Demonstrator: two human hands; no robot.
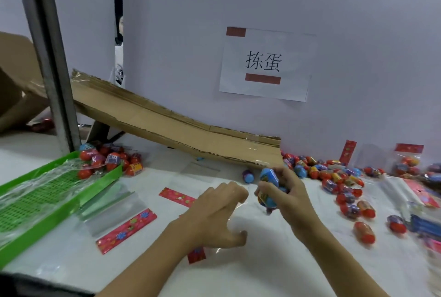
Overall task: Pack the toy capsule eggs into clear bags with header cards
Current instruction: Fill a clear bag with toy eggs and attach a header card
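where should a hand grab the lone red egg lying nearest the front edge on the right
Grip the red egg across its narrow middle, coming straight down from above. It lies on its side on the table, clear of its neighbours, so thumb and fingers can close on its two long flanks.

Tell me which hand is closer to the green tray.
Left. The left hand hovers mid-table, apart from the green tray at its left. The right hand, gripping blue eggs, is farther right.
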